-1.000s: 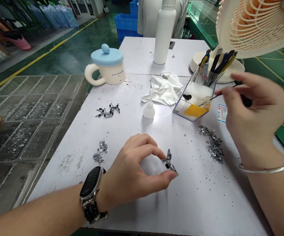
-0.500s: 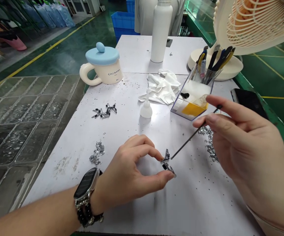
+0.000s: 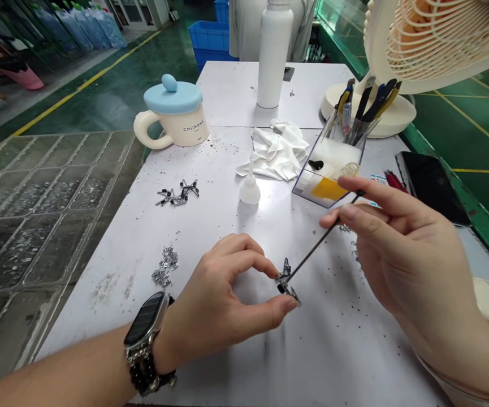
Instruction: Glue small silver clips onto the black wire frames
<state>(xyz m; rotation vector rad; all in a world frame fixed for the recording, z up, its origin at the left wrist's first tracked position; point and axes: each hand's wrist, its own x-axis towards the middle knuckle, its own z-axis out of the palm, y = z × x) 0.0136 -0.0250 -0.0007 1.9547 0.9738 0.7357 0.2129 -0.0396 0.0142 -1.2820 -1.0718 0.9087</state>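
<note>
Between its thumb and index finger, my left hand (image 3: 231,288) pinches a small black-and-silver metal part (image 3: 287,288) just over the white table. My right hand (image 3: 409,249) grips a thin dark rod-like tool (image 3: 318,243), pen fashion, slanting down to the left. The tool's tip meets the metal part, or comes very near it; exact contact is too small to tell. Left of my left hand lies a heap of small silver pieces (image 3: 165,267). Farther back sits a cluster of similar black-and-silver parts (image 3: 178,194). My right hand partly hides another heap of silver pieces (image 3: 346,228).
Behind the hands stand a small dropper bottle (image 3: 250,191), a crumpled white cloth (image 3: 278,151) and a clear tool holder (image 3: 329,169). Farther out are a lidded mug (image 3: 189,127), a white bottle (image 3: 275,56) and a fan (image 3: 435,45). A phone (image 3: 433,186) lies at right.
My right hand has moved left and slightly down, bringing the tool's tip from beside the metal part onto or against it. My left hand keeps its pinch nearly in place.
</note>
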